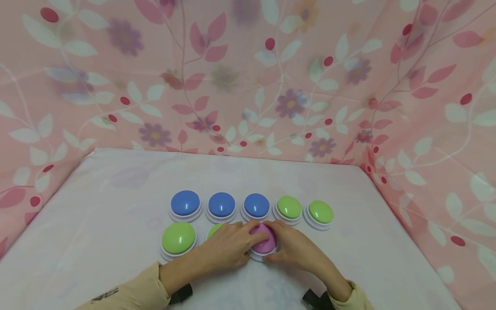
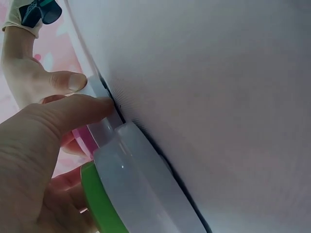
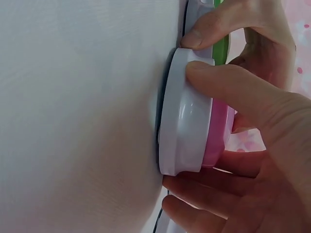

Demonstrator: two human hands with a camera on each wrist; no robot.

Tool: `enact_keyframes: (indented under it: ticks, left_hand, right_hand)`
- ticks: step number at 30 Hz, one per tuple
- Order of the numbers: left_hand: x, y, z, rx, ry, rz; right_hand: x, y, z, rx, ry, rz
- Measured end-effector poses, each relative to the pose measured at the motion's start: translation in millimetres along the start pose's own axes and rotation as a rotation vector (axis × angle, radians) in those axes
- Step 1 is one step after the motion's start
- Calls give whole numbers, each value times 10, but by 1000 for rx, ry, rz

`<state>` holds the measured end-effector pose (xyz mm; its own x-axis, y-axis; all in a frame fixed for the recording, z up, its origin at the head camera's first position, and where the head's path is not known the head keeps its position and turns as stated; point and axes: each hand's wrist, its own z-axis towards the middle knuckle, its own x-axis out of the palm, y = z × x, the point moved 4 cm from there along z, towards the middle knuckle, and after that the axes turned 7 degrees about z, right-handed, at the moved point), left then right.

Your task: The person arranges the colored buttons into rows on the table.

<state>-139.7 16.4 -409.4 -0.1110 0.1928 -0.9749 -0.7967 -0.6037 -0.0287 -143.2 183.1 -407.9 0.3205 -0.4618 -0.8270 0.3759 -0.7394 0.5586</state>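
Between my two hands stands a pink dome button (image 1: 265,242) on a white round base, resting on the white cloth. My left hand (image 1: 228,246) grips it from the left, with the thumb low on the base and a finger over the pink dome. From the right, my right hand (image 1: 296,247) holds the same base, its thumb (image 3: 218,80) on the near side and its fingers curled round the far side. Under my left hand a green button (image 1: 213,230) is mostly hidden; its white base (image 2: 146,179) shows large in the left wrist view.
Behind stand three blue buttons (image 1: 221,204) and two green buttons, one of them the far-right green button (image 1: 320,212). Another green button (image 1: 178,238) is at the front left. Pink floral cloth (image 1: 248,86) hangs round the white-covered table (image 1: 128,185).
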Motion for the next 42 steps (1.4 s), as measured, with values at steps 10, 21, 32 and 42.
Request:
enact_keyframes:
  ticks: [10,21,32,42]
  left_hand:
    - [17,-5,23,25,7,27]
    - [40,-7,12,56,-17,66]
    - [-51,6,13,66,-25,44]
    - [-240,6,148,82,-63,28]
  right_hand:
    - [38,-11,-16,46,25,-24]
    - [14,-18,-30,35,39,-26]
    - [-42,-24,-46,-12,40,-52]
    - [-298,-42,-111,19,-28,8]
